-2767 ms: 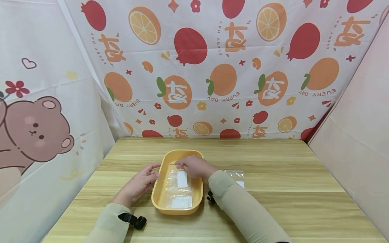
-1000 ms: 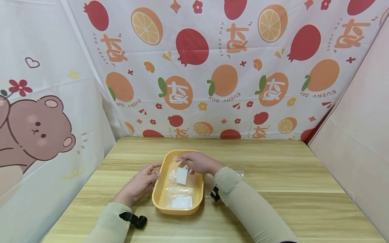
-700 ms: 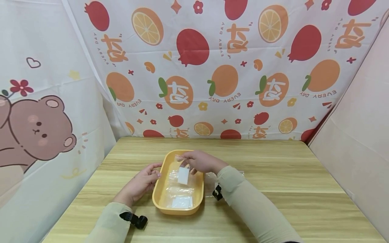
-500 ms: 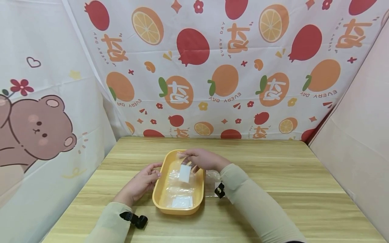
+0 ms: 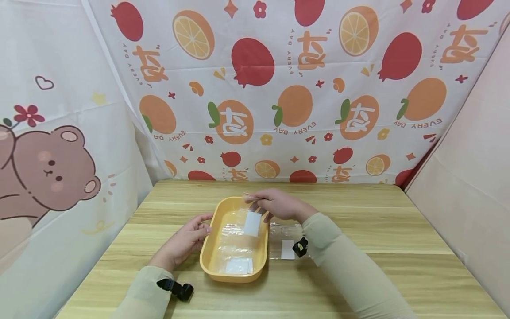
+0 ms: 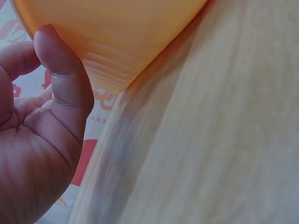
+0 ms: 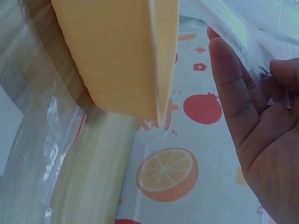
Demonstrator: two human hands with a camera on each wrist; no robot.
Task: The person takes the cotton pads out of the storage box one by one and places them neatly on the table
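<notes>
You are working with one yellow tray, two hands and at least three clear bags: one held bag, one loose bag lying on the worktop, and at least one tray bag; the plastic is overlapping in there, so an exact count is escaping the eye. Your right hand is pinching the held bag near its top edge between thumb and fingers, and the bag is hanging tilted over the tray's right rim with its white insert facing up at you. Your left hand is gripping nothing tightly; it is staying relaxed, its thumb and index finger resting against the tray's left side. The tray is sitting upright, holding the tray bag along its floor, with white pieces showing inside the plastic at the near end. The loose bag is lying flat just right of the tray, containing a white card, and the black band on your right wrist is partly covering it from above.
</notes>
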